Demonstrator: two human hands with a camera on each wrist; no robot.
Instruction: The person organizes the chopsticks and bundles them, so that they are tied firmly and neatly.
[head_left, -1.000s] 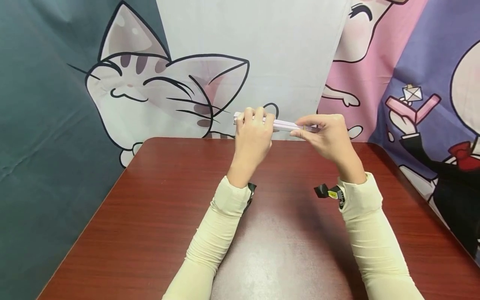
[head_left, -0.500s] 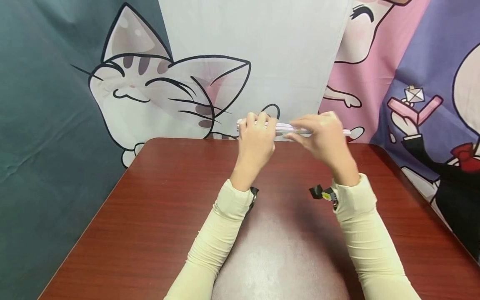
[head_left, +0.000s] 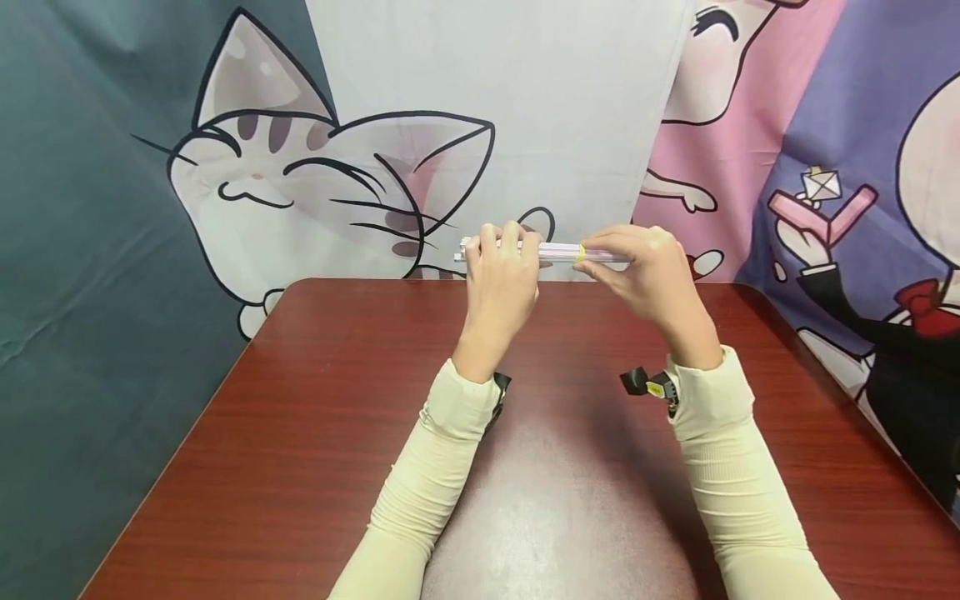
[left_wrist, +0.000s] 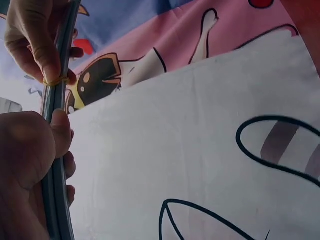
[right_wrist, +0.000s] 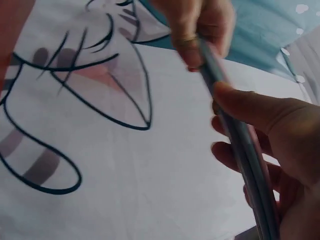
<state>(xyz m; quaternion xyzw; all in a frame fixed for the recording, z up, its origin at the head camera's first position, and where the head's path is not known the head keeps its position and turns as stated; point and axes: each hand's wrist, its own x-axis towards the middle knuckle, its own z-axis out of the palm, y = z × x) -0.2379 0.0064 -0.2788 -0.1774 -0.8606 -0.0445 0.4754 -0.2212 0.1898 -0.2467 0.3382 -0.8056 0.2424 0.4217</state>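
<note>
A slim bundle of long, pale white-and-pink sticks (head_left: 558,252) is held nearly level above the table's far edge; what they are exactly I cannot tell. My left hand (head_left: 501,279) wraps its fingers round the left part, and the end pokes out past it. On the right, my right hand (head_left: 651,271) pinches a yellow rubber band (head_left: 581,252) that circles the bundle. The left wrist view shows the band (left_wrist: 56,81) under the right thumb and fingertips. In the right wrist view the bundle (right_wrist: 245,150) runs under the right thumb, its lower end cut off by the frame.
A reddish-brown wooden table (head_left: 360,400) spreads below both arms. Behind it hangs a cloth backdrop (head_left: 570,100) printed with a cartoon cat and other figures. Small dark wrist cameras (head_left: 652,385) sit by the cream sleeves (head_left: 716,450).
The rubber band and my right hand have shifted left along the bundle, nearer my left hand. The bundle has turned from tilting down rightward to nearly level. My left hand keeps its grip.
</note>
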